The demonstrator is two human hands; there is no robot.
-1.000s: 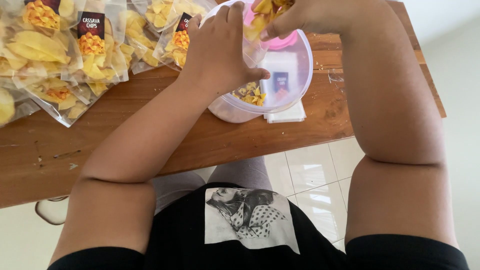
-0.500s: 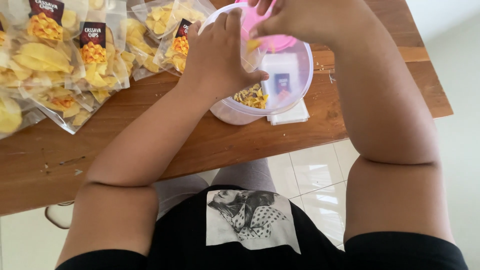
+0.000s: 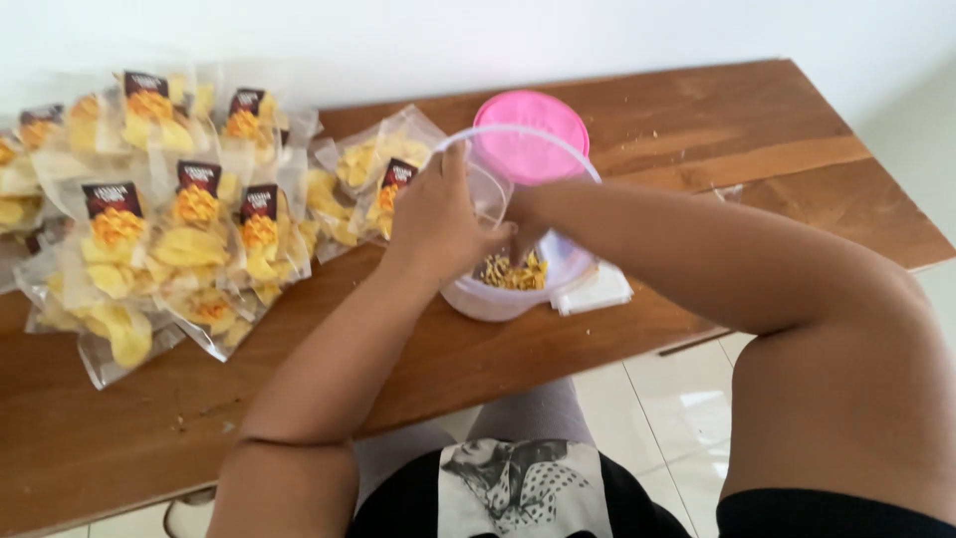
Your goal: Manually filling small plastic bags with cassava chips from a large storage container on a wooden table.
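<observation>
Chips are nearly gone from the clear plastic tub (image 3: 518, 299), so you look pretty far along here: only a thin scatter of yellow chips (image 3: 513, 272) is left on the bottom, and there's a whole spread of filled clear bags (image 3: 189, 249) lying on the left half of the wooden worktop (image 3: 697, 130), each with a dark label at the top and yellow chips inside. A few of them overlap each other, and the nearest ones sit just beside the tub. Your left hand (image 3: 438, 224) is draped over the tub's near-left rim, fingers curled down around it, so that grip looks clamped on the tub wall, steadying it. Your right hand (image 3: 523, 224) goes down inside the tub toward the leftover chips, but the fingers are hidden behind the left hand and the tub wall, so I can't tell if they're pinched on anything or apart. The pink lid (image 3: 533, 134) lies behind the tub, touching or just past its far rim, and a white flat packet (image 3: 597, 292) pokes out from under the tub's right side. My guess is what's left is scooping out those last bits; I can't see an open bag in either hand.
</observation>
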